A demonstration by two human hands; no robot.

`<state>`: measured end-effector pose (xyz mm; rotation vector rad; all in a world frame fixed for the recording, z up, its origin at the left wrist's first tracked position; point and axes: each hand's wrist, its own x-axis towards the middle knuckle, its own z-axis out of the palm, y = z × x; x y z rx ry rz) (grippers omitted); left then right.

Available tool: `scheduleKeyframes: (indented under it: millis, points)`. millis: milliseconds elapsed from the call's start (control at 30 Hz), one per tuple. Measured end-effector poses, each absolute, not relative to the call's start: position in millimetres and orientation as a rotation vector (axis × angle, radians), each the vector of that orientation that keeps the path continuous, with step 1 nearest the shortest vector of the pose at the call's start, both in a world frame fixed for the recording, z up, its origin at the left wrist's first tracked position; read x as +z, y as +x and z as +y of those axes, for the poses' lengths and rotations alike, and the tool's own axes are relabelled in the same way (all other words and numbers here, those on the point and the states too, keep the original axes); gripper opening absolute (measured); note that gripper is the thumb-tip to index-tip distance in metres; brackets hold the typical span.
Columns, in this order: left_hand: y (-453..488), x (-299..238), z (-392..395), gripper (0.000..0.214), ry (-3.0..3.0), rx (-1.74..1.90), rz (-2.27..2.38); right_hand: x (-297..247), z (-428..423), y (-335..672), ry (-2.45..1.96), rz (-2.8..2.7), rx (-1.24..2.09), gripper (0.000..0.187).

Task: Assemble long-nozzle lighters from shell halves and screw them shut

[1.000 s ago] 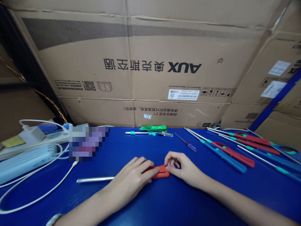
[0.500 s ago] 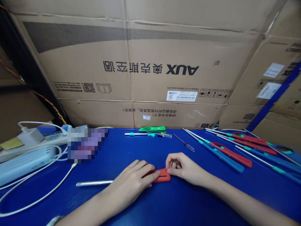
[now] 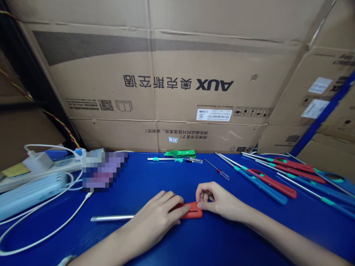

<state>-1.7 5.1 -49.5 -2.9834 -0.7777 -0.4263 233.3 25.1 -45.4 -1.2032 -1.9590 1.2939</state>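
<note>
My left hand [image 3: 159, 216] lies over the red handle [image 3: 193, 211] of a long tool on the blue table [image 3: 194, 244], fingers flat and pressing on it. The tool's metal rod [image 3: 111, 218] sticks out to the left from under the hand. My right hand [image 3: 216, 201] rests at the handle's right end, fingers curled and pinched against it; anything small between the fingertips is hidden.
Several long tools with red and blue handles [image 3: 266, 181] lie at the right. A small screwdriver [image 3: 217, 170], a green handle [image 3: 180, 153] and a rod [image 3: 174, 159] lie at the back. A power strip [image 3: 41, 168], white cables [image 3: 55, 229] and cardboard boxes [image 3: 177, 85] surround the table.
Both hands and the red handle have stayed nearly in place; the right fingers have shifted slightly at the handle's end. The view has tilted up a little.
</note>
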Motion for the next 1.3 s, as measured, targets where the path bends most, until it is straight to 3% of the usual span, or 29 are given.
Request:
scheduleKeyframes:
  millis: [367, 600, 700, 933, 1100, 1300]
  points:
    - [-3, -45, 3, 0.032, -3.048, -0.371, -0.845, -41, 26, 235, -1.225, -1.987, 1.31, 0.01]
    - [-4, -42, 3, 0.036, -3.068, -0.412, -0.875, -42, 26, 235, -1.287, -2.086, 1.14, 0.012]
    - [-7, -40, 6, 0.035, -3.062, -0.409, -0.904, -33, 34, 246, -1.391, -2.151, 0.953, 0.011]
    - [-12, -36, 9, 0.027, -3.04, -0.474, -0.992, -24, 64, 296, -1.808, -2.109, 0.094, 0.008]
    - [-9, -36, 7, 0.03, -3.082, -0.439, -0.993, -26, 67, 306, -1.926, -2.169, -0.083, 0.016]
    - [-7, -38, 3, 0.041, -3.11, -0.481, -0.924, 6, 60, 310, -1.835, -1.994, -0.238, 0.005]
